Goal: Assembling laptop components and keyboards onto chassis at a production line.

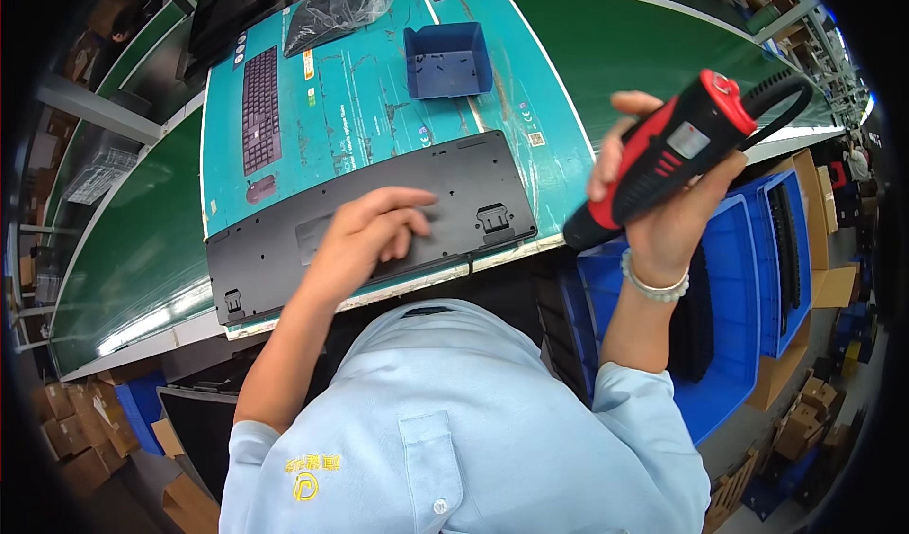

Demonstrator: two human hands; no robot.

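Observation:
A black keyboard (379,184) lies underside up along the near edge of the work surface, with small screw holes and two flip feet showing. My left hand (374,226) is over its middle, index finger stretched out to the right and the other fingers loosely bent; nothing shows in it. The thumb is hidden. Beyond the keyboard's right end, my right hand (677,207) grips a red and black electric screwdriver (653,160), its nose slanting down to the left. A cable loops from the tool's back end.
A dark blue tray (445,84) with several small screws stands past the keyboard. A clear plastic bag (346,8) lies at the far left of the printed turquoise board (350,108). Blue crates (729,288) with dark parts stand at my right, beside a green conveyor surface (587,42).

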